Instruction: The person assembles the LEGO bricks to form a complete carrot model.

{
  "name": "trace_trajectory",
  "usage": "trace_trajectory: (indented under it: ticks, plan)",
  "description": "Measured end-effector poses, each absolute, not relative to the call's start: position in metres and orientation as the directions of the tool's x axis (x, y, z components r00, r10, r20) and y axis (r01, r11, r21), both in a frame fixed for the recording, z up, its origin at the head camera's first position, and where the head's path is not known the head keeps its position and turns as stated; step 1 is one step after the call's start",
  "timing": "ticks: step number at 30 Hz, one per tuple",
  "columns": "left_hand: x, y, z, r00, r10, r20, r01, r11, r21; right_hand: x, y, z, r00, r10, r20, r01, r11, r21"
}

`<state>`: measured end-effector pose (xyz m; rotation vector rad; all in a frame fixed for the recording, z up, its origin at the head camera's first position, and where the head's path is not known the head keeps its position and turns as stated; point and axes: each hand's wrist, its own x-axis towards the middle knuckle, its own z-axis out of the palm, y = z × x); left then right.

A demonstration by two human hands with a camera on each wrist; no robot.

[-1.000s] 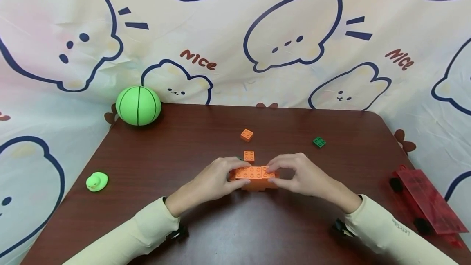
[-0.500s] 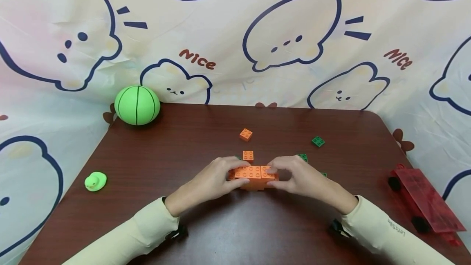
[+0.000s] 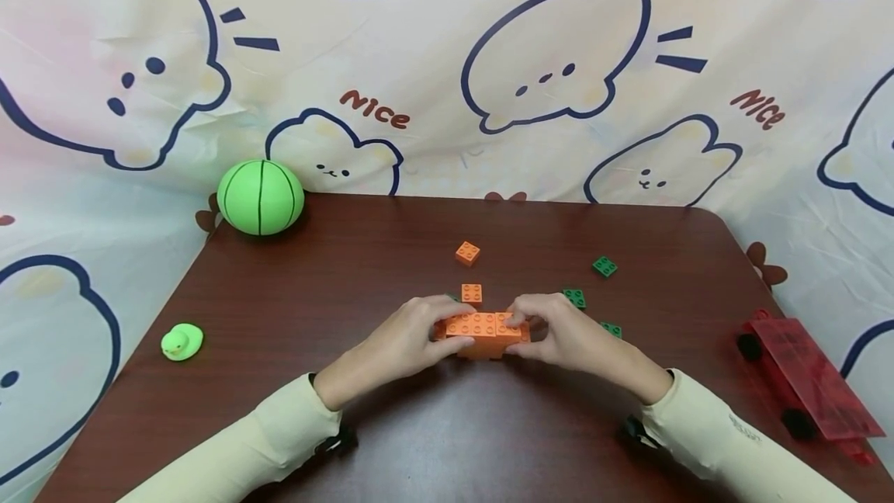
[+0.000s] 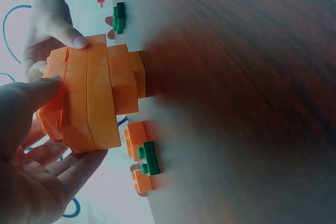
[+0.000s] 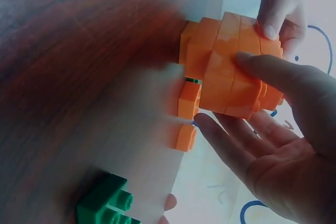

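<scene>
An orange toy-brick block (image 3: 482,346), built from several bricks in stacked layers, is held between both hands near the middle of the table. My left hand (image 3: 412,341) grips its left end, thumb on the near side and fingers on the far side. At the other end, my right hand (image 3: 562,334) holds it the same way. Seen from the left wrist, the block (image 4: 100,98) narrows in steps towards the table; whether it touches the tabletop is unclear. Just behind it lies a small orange brick (image 3: 472,293), with a green brick (image 3: 452,298) mostly hidden by the left hand.
Farther back is another orange brick (image 3: 468,253). Green bricks (image 3: 604,266) lie behind the right hand. A green ball (image 3: 261,198) sits at the back left corner, a green rubber duck (image 3: 182,342) at the left edge, and a red toy vehicle (image 3: 810,379) at the right edge.
My right hand and forearm have shifted slightly left, uncovering two green bricks behind them. Both hands keep their hold on the orange block, which stays almost in place.
</scene>
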<state>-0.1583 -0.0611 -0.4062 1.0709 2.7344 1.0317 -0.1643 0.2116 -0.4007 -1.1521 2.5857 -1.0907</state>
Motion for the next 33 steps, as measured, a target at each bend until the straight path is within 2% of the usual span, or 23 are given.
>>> trace_trajectory:
  ticks: [3,12,21,33]
  plan:
    - [-0.158,-0.0616,-0.4061,-0.764,0.613,0.2,0.594,0.548,0.589,-0.1656,0.211,-0.4003,-0.716,-0.679,0.162,-0.586,0.457,-0.669]
    - [-0.1585,-0.0617,-0.4066,-0.764,0.614,0.198,0.595,0.552,0.584,-0.1651,0.2145,-0.4035,-0.707,-0.674,0.215,-0.615,0.436,-0.657]
    - [-0.1588,-0.0616,-0.4067,-0.767,0.611,0.196,0.589,0.55,0.592,-0.1651,0.2136,-0.4009,-0.672,-0.684,0.284,-0.682,0.422,-0.598]
    - [-0.1584,-0.0618,-0.4069,-0.769,0.608,0.195,0.588,0.556,0.587,-0.1631,0.2137,-0.4013,-0.711,-0.658,0.249,-0.64,0.458,-0.617]
